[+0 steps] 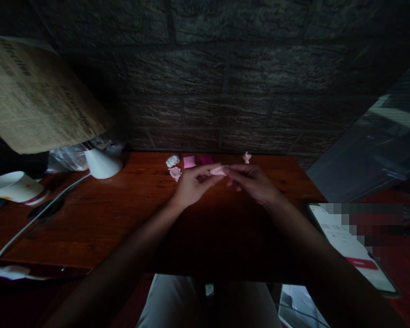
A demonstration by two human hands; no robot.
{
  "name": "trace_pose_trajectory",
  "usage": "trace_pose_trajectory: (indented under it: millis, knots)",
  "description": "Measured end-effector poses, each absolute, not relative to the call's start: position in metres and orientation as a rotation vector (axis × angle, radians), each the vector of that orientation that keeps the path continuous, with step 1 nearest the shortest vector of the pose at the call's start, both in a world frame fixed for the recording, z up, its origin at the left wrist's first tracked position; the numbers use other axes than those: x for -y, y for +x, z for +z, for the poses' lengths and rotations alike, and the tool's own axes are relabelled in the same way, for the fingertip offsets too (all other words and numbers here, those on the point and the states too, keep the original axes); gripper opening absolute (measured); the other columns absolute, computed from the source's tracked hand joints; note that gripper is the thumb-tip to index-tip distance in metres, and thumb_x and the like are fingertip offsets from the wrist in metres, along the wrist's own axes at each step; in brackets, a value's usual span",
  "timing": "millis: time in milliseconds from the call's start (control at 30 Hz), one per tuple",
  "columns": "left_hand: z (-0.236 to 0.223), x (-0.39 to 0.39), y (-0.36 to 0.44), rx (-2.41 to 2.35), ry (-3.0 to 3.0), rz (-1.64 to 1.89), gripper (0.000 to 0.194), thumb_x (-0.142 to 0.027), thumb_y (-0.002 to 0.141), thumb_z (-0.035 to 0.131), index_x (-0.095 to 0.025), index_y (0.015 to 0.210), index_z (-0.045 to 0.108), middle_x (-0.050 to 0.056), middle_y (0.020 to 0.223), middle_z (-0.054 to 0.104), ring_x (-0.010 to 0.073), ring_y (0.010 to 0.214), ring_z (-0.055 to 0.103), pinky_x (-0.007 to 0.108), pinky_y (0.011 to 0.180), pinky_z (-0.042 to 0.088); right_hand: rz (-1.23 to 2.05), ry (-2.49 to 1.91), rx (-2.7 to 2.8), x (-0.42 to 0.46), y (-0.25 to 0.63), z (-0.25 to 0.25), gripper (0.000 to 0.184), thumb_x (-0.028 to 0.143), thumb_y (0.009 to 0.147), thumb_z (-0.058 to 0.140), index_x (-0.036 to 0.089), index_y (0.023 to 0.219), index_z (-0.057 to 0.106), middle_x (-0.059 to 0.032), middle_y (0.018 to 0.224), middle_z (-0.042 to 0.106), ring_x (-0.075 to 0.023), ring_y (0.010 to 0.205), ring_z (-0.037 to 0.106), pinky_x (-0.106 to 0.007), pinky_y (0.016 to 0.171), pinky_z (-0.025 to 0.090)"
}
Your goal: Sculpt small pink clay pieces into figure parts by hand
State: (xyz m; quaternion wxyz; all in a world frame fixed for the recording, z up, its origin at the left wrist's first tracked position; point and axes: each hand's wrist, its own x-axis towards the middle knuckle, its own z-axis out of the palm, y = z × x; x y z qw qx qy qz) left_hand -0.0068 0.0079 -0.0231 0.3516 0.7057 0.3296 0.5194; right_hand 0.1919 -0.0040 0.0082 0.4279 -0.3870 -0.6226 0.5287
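Over the wooden table (123,218), a small pale pink piece of what looks like modelling clay (219,171) is pinched between the fingertips of both hands. My left hand (193,184) grips its left end with thumb and forefinger. On its right end are the closed fingers of my right hand (254,181). Just behind my left hand lie a white crumbly lump (172,160), a ragged pale pink piece (175,173), a pink square block (189,161) and a magenta block (207,160), partly covered by the hand. Another thin pink piece (247,157) stands behind my right hand.
To the left are a lamp with a newsprint shade (44,100) and white base (104,165), a paper cup (15,187), a clear plastic bag (68,157) and a white cord (34,221). A phone (341,241) is at right. A dark brick wall (205,82) rises behind.
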Motion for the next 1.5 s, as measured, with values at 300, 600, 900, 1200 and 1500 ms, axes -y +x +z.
trace_pose_trajectory:
  millis: [300,600,900,1200,1500]
  knots:
    - [-0.019,-0.006,-0.007,-0.843,1.925,1.391,0.030,-0.028,0.085,0.077,-0.020,0.115,0.077,0.008,0.102,0.082,0.0160,0.079,0.074,0.026,0.070,0.061,1.391,-0.944,1.359,0.007,0.181,0.003,0.030,0.049,0.073,0.083,0.021,0.085,0.080,0.0010,0.063,0.066,-0.0073,0.051,0.043,-0.022,0.044,0.027]
    - [-0.020,-0.006,-0.008,-0.871,2.008,1.417,0.031,-0.026,0.086,0.076,-0.024,0.116,0.078,0.008,0.106,0.082,0.0156,0.074,0.073,0.029,0.069,0.061,1.512,-0.907,1.272,0.005,0.178,0.002,0.025,0.045,0.070,0.086,0.022,0.076,0.078,0.0026,0.061,0.062,-0.0056,0.049,0.039,-0.022,0.042,0.024]
    - [-0.023,-0.008,-0.004,-0.823,1.717,1.347,0.040,-0.029,0.084,0.079,-0.020,0.122,0.075,0.008,0.097,0.082,0.0167,0.078,0.075,0.029,0.073,0.064,1.576,-0.884,1.183,0.002,0.182,0.001,0.022,0.040,0.075,0.085,0.024,0.089,0.081,0.0015,0.070,0.061,-0.0070,0.057,0.041,-0.024,0.045,0.023]
    - [-0.012,-0.006,-0.003,-0.744,1.393,1.255,0.034,-0.038,0.083,0.080,-0.019,0.110,0.080,0.011,0.113,0.080,0.0222,0.096,0.078,0.033,0.084,0.066,1.595,-0.841,1.125,0.001,0.180,-0.003,0.027,0.040,0.070,0.088,0.021,0.086,0.079,0.0035,0.063,0.059,-0.0052,0.050,0.035,-0.023,0.045,0.022]
    - [-0.012,-0.005,0.001,-0.743,1.301,1.298,0.027,-0.034,0.075,0.086,-0.020,0.098,0.083,0.008,0.106,0.082,0.0211,0.092,0.078,0.033,0.085,0.066,1.516,-0.888,1.242,0.003,0.179,-0.002,0.029,0.042,0.072,0.086,0.020,0.090,0.080,0.0010,0.068,0.063,-0.0073,0.055,0.043,-0.023,0.047,0.023]
